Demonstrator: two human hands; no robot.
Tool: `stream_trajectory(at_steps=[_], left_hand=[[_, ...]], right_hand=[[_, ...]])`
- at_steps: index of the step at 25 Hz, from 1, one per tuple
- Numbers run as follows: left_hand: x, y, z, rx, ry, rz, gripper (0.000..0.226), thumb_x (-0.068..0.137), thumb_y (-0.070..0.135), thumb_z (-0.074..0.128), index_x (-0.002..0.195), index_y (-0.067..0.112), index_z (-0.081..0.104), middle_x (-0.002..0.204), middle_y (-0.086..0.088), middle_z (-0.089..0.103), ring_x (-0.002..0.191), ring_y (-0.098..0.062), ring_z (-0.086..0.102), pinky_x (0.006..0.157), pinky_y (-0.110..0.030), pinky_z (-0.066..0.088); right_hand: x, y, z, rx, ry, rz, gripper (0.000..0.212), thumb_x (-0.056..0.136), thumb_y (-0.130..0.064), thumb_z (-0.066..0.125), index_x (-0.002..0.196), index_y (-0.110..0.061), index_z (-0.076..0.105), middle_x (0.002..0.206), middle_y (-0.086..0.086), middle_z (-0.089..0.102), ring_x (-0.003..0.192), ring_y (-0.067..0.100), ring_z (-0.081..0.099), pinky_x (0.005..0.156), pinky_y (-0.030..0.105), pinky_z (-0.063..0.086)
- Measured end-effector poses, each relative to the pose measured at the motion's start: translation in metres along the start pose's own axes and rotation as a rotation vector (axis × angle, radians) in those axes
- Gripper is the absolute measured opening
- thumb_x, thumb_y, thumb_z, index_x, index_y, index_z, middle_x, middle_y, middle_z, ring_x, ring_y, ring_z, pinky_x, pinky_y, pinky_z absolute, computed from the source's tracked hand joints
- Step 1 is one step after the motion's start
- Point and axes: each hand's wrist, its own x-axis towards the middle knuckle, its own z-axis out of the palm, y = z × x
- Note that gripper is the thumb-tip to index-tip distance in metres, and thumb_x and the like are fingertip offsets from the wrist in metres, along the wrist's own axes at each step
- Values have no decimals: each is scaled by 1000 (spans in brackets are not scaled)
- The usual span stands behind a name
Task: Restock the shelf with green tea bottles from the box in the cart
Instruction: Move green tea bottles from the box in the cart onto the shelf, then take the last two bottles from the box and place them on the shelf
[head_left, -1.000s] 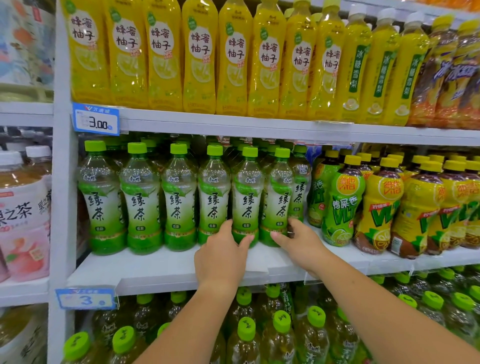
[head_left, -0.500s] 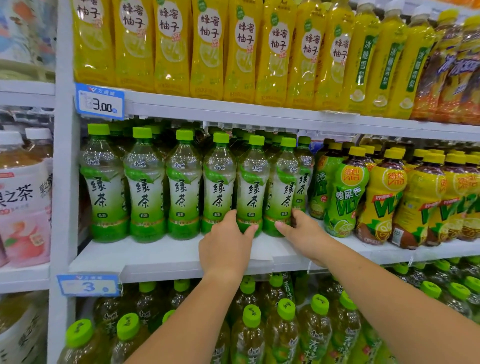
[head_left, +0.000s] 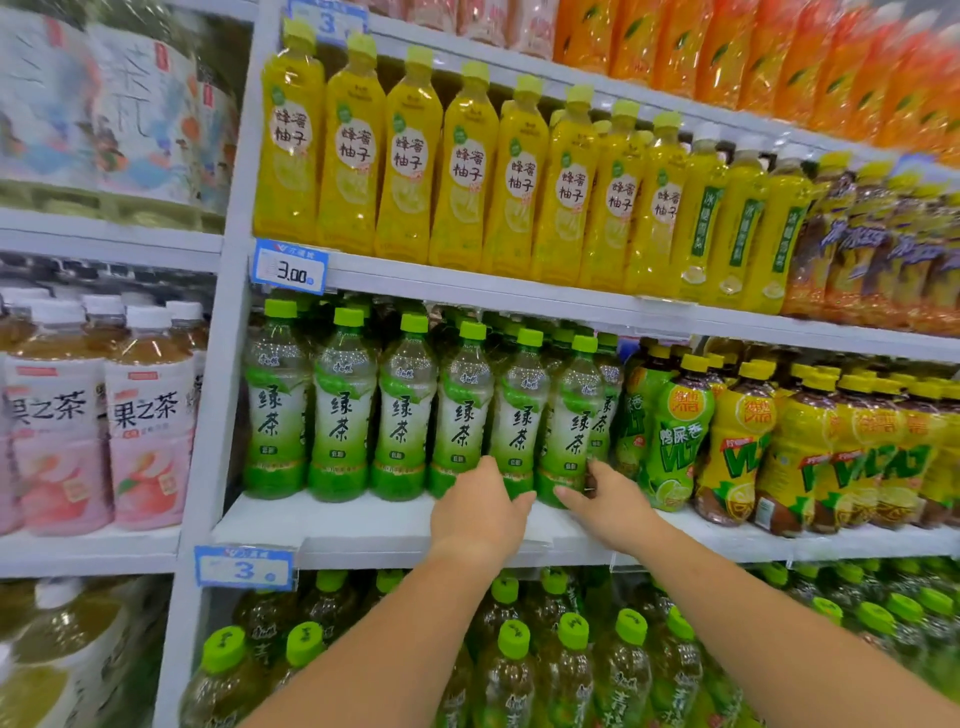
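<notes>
- A row of green tea bottles (head_left: 400, 415) stands at the front of the middle shelf (head_left: 332, 525), left of the yellow bottles (head_left: 737, 441).
- The right hand (head_left: 610, 506) grasps the base of the end bottle (head_left: 571, 415) at the row's right, thumb in front.
- The left hand (head_left: 480, 512) lies against the bases just left of it; I cannot tell whether it is clasping them.

The left grip (head_left: 480, 512) and right grip (head_left: 610, 506) partly cover the bases of front green tea bottles (head_left: 519, 415); whether either clasps one cannot be told. Rear rows hide behind the front row. The orange bottles (head_left: 779, 52) at the top edge are blurred and cut off.
</notes>
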Motion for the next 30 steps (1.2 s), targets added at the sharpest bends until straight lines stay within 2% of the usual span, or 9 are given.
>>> stream_trajectory(at_steps=[6,9,10,13,15,19,22,26,30], left_hand=[[-7,-23,-3,117,-180,102,66,98,51,50,151,15,37,152,-7,42,139,-27,39,113,-43,36],[-17,-27,0,62,-174,115,69,96,55,50,150,15,39,151,-3,45,138,-24,40,113,-40,36],[-22,-25,0,19,-160,107,68,95,56,51,149,17,41,150,-2,47,137,-23,41,112,-39,37],[-37,-20,-7,-127,-150,16,70,93,62,48,149,19,43,149,1,48,137,-20,43,112,-38,37],[-51,-17,-15,-213,-199,-75,73,93,65,45,150,19,41,151,2,45,138,-18,40,114,-39,35],[-85,-13,-52,-472,-355,-368,63,97,60,44,145,20,46,145,2,51,130,-17,49,103,-34,41],[-111,-7,-95,-468,-445,-543,58,98,56,46,141,18,49,139,-4,57,124,-24,55,101,-37,43],[-156,21,-162,-460,-586,-600,60,98,58,45,147,22,44,147,2,49,131,-19,48,105,-36,39],[-189,79,-232,-440,-696,-586,64,98,60,42,152,26,36,152,7,40,137,-15,40,102,-30,33]], right_hand=[[-7,-5,-1,31,-22,27,49,95,-39,63,137,-16,53,132,0,62,119,23,58,96,29,44],[-11,-6,-2,60,-19,25,45,98,-37,60,134,-12,54,111,-4,64,103,20,57,81,24,44],[-14,-4,-3,84,-14,39,47,98,-37,59,135,-10,53,111,-1,64,102,19,56,81,26,44],[-30,-4,-5,156,-44,121,58,97,-43,58,144,-10,47,137,8,58,122,23,56,99,33,44],[-50,-8,-6,224,-100,181,56,98,-44,56,144,-13,48,143,5,55,128,21,53,105,34,41],[-104,-35,-24,363,-220,320,53,99,-44,54,144,-16,47,143,1,54,124,14,52,99,26,39],[-143,-59,-51,492,-284,490,53,101,-37,54,147,-14,43,144,3,52,118,12,52,94,25,39],[-200,-93,-97,556,-367,616,61,101,-43,50,155,-20,32,153,1,44,137,20,44,111,37,36],[-252,-130,-151,581,-419,674,65,99,-52,49,156,-29,28,161,-7,31,146,19,34,114,40,34]])
